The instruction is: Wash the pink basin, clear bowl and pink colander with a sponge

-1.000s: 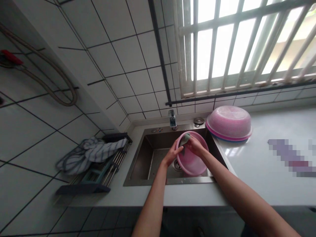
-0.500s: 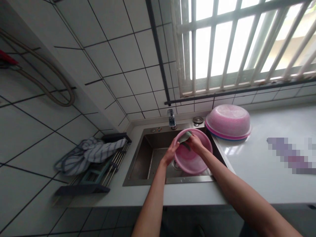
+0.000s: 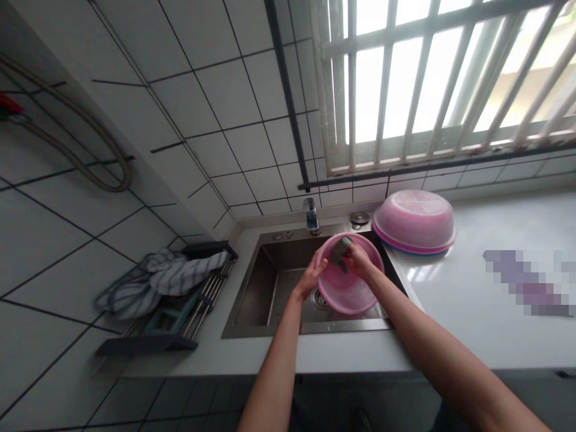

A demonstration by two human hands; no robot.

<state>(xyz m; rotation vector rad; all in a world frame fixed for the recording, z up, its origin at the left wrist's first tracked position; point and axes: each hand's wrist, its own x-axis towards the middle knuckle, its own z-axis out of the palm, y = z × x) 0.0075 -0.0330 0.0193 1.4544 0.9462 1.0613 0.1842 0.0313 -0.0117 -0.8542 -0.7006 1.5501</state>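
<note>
A pink plastic basin (image 3: pixel 355 305) with a perforated-looking wall is held tilted over the right part of the steel sink (image 3: pixel 258 288). My left hand (image 3: pixel 310 278) grips the basin's left rim, thumb on the inside. Inside the basin, my right hand (image 3: pixel 359 260) is closed on a grey-green cloth (image 3: pixel 339 251), which hangs from the fingers near the far wall. The faucet (image 3: pixel 310 215) stands behind the sink, just beyond the basin. Part of the drain (image 3: pixel 319 299) shows below the basin's left edge.
Upside-down pink basins (image 3: pixel 414 221) are stacked on the counter right of the sink. A drain plug (image 3: pixel 359 218) lies behind the sink. At left, a striped cloth (image 3: pixel 164 279) lies on a folded rack (image 3: pixel 180 321). A blurred purple patch (image 3: pixel 526 282) is on the right counter.
My right hand has drawn the cloth away from the left rim and my left hand, so it now hangs within the basin. My left hand keeps its grip on the rim.
</note>
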